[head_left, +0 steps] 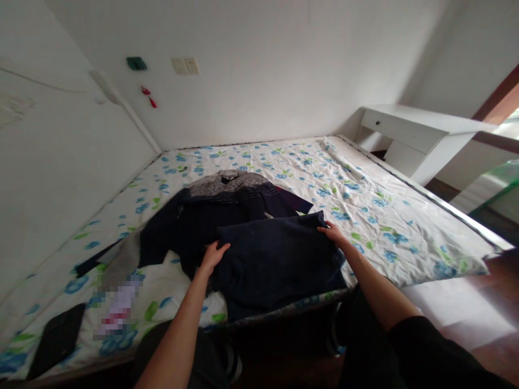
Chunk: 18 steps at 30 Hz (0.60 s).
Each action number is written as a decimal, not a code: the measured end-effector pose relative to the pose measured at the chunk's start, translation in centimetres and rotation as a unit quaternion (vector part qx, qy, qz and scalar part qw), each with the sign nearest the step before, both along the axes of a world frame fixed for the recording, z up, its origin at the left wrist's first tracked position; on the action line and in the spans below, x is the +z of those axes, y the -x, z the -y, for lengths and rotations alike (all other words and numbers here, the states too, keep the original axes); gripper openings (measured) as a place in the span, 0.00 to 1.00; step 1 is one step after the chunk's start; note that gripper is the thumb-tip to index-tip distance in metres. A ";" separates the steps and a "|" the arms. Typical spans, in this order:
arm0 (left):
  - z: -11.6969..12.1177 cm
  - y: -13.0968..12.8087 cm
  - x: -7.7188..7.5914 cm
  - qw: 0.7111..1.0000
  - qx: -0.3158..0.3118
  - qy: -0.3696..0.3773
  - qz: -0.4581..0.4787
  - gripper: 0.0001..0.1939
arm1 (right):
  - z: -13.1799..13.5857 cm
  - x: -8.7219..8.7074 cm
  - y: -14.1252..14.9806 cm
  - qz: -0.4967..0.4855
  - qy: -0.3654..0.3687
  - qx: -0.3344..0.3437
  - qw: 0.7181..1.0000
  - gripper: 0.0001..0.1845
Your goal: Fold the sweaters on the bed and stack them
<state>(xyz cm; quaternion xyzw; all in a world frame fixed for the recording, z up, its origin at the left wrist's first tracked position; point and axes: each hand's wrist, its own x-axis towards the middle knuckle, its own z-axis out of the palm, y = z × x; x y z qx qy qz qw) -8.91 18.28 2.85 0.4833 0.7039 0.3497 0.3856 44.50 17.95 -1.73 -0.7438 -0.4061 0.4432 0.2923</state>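
Now, left hand (pixel 213 256): gripping dark garment (pixel 275 262) edge.
Right hand (pixel 334 234): gripping its opposite edge.
Fold: probably underway; next needs even tension.

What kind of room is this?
Probably a bedroom: a blue-flowered bedsheet is spread wide, a gray-topped dark sweater lies on it, and a white desk stands to the right.

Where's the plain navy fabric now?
Head view, lower centre: the navy fabric lies along the near edge of the bed, gripped by left hand and right hand.
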 end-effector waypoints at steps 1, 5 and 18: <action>0.4 -0.2 0.3 1.000 0.002 -0.008 -0.008 0.27 | 0.2 0.4 0.1 -0.009 -0.012 -0.008 1.000 0.32; 2.0 -0.8 2.2 0.999 -0.002 -0.039 0.003 0.28 | 1.7 2.3 0.6 -0.039 -0.092 0.008 0.995 0.26; 5.3 -8.3 17.6 0.956 -0.113 -0.263 0.058 0.43 | 9.1 19.3 -13.7 -0.031 -0.447 -0.143 0.883 0.39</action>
